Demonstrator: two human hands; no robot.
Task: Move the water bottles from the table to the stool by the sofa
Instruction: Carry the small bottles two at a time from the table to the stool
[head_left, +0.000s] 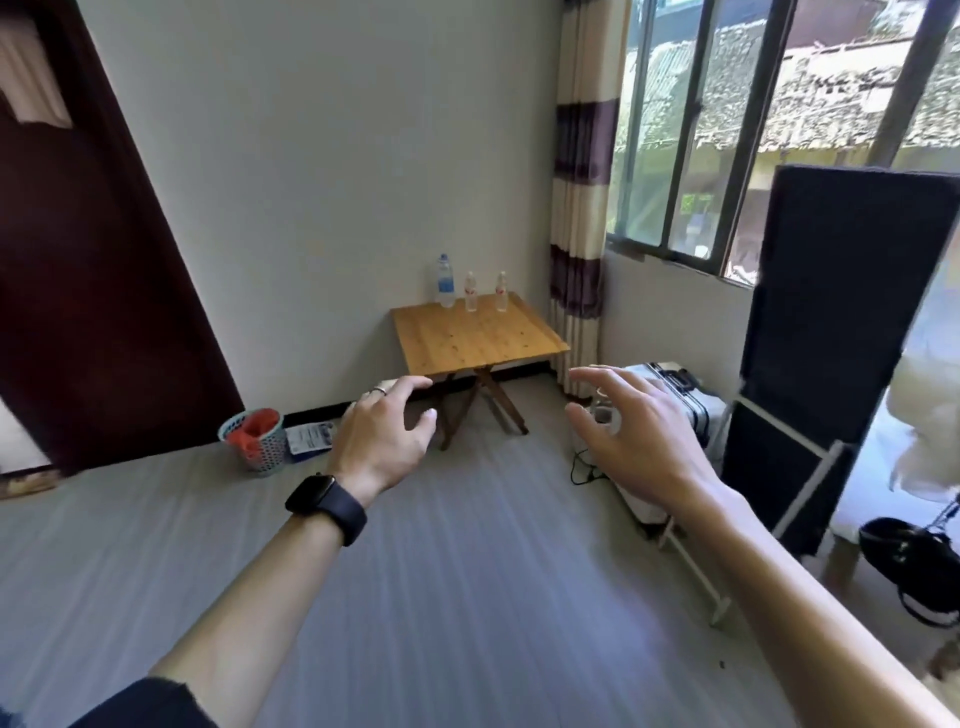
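Three water bottles stand upright in a row along the far edge of the wooden folding table (478, 338), just above the centre of the frame against the white wall. The large bottle (445, 283), with a blue label and cap, is at the left. The middle small bottle (470, 292) and the right small bottle (501, 292) stand close beside it, not touching one another.

Both arms reach forward in the lower half of the frame, well short of the table. The left hand (382, 434) hangs palm down with loosely curved fingers and holds nothing; it wears a ring (379, 391) and a dark watch (324, 501) on the wrist. The right hand (639, 431) is spread, fingers relaxed, also empty.

Bare grey floor (467, 571) lies between the hands and the table. At centre left, by the wall, sits a perforated basket (254, 441) with red contents, and a printed packet (310, 439) just beside it. Right of the table hangs a striped curtain (579, 208) next to the window (727, 130). Below it, partly behind the right hand, stands a silver suitcase (685, 395), with a black cable (584, 470) on the floor near it. A tall dark panel (831, 312) on a white frame fills the right side, and a black bag (909, 566) lies at lower right. A dark door (78, 260) occupies the upper left.
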